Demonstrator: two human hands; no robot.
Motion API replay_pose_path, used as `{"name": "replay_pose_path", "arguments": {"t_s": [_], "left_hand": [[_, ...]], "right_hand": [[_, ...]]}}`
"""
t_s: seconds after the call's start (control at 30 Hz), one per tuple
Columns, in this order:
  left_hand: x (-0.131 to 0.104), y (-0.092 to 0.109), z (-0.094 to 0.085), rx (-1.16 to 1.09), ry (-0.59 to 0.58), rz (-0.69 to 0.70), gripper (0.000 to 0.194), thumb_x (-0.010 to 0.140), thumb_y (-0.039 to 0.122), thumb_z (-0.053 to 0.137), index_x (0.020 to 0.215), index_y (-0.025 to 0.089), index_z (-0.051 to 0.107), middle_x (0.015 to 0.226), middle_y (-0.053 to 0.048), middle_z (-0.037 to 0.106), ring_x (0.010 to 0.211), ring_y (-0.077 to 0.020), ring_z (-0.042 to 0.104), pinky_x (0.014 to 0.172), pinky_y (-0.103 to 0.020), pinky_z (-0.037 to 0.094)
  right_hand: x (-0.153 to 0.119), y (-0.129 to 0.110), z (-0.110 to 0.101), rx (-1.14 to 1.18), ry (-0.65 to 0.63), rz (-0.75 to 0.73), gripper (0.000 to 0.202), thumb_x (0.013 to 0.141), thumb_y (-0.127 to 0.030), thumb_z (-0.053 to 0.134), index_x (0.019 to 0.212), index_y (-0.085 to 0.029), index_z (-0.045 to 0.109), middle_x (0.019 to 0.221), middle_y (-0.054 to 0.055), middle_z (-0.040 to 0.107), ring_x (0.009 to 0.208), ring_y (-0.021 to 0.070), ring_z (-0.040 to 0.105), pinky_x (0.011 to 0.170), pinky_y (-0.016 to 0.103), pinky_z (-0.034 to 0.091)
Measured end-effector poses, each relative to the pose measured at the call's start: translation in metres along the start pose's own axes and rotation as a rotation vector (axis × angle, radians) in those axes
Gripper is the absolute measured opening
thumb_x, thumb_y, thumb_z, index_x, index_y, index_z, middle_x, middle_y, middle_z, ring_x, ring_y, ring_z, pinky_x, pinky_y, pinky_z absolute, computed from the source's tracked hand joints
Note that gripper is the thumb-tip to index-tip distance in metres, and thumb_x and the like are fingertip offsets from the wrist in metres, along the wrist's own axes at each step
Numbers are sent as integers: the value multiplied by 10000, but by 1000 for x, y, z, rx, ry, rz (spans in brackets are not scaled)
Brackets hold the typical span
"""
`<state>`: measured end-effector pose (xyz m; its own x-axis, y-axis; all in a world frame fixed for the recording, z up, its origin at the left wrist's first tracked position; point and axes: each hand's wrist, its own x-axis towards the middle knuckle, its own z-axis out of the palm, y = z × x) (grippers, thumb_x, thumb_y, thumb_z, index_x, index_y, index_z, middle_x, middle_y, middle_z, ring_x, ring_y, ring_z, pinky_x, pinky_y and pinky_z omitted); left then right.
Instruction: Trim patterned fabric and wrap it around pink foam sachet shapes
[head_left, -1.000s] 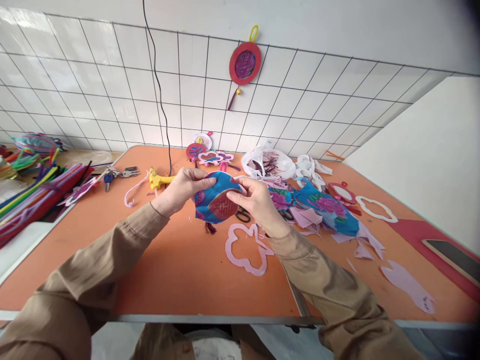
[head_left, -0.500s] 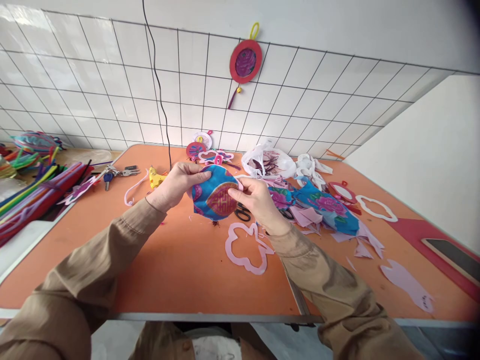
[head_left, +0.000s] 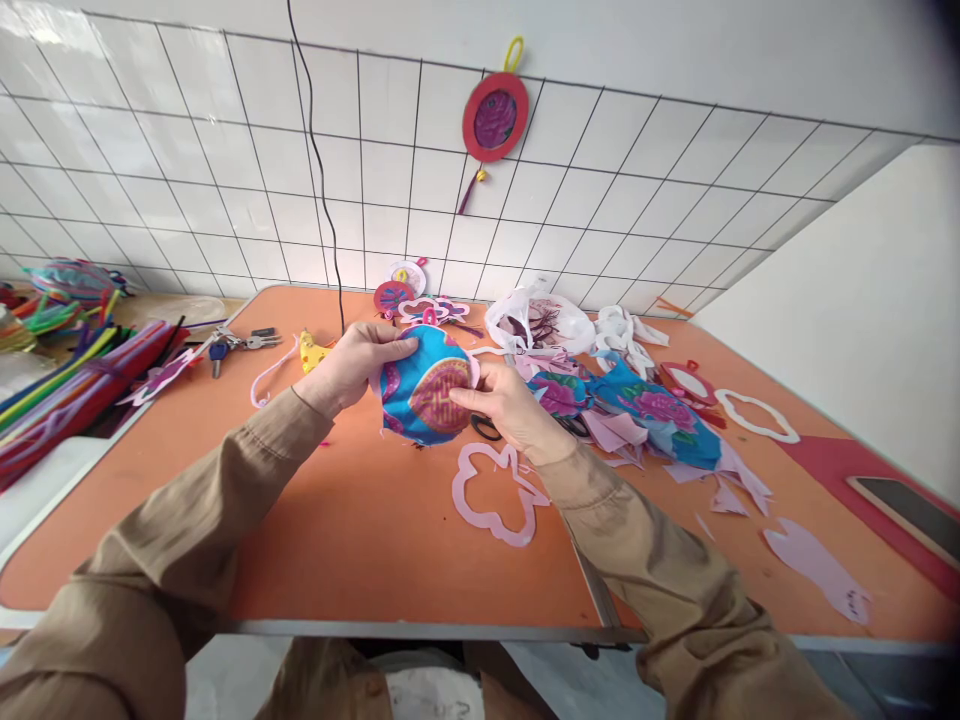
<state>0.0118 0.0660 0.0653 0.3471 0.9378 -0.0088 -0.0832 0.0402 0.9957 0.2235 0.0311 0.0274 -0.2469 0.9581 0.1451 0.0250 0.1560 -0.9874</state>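
Note:
Above the orange table [head_left: 322, 560] I hold up a roundish piece of blue patterned fabric [head_left: 424, 370] with a pink-and-gold motif. A pink edge shows behind it at the sides, and a small pink loop [head_left: 429, 316] stands at its top. My left hand [head_left: 352, 365] pinches the fabric's upper left, thumb across the front. On the right side, my right hand [head_left: 510, 400] grips it between thumb and fingers. Black-handled scissors [head_left: 486, 428] lie partly hidden behind my right hand. Just below is a pink flower-shaped paper frame [head_left: 461, 500].
Floral blue fabric [head_left: 660, 410] and pink paper scraps lie right, near a white plastic bag [head_left: 540, 315]. A phone [head_left: 907, 510] rests on red sheet. Keys [head_left: 255, 342] and colourful pipe cleaners [head_left: 90, 390] are left. A red round ornament [head_left: 471, 120] hangs on the tiled wall.
Both hands still hold the fabric piece, which has tilted slightly to face me more. The hands have shifted a little left, and the view has moved slightly.

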Motion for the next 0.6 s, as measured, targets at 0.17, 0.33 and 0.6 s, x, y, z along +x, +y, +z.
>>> {"name": "replay_pose_path", "arguments": {"t_s": [0.17,0.33,0.6], "left_hand": [[2,-2,-1,10,17,5,318,633,361,866,625,113,667,523,-17,588,411,-92,514,357,-209,370],[2,-4,1,27,20,49,317,649,356,855,582,124,648,481,6,535,400,-71,462,363,-200,336],[1,-4,5,67,-28,21,347,631,391,864,561,127,650,473,-8,553,390,-78,462,351,-202,318]], "right_hand": [[-2,1,1,134,-84,70,279,696,-372,824,878,-166,774,912,62,759,870,218,699,821,371,557],[-1,4,5,192,-152,36,308,735,-384,818,970,-189,781,1019,67,769,989,234,699,934,398,541],[-1,7,5,151,-34,16,276,676,-367,843,852,-168,767,877,49,754,865,221,694,824,373,545]]}}
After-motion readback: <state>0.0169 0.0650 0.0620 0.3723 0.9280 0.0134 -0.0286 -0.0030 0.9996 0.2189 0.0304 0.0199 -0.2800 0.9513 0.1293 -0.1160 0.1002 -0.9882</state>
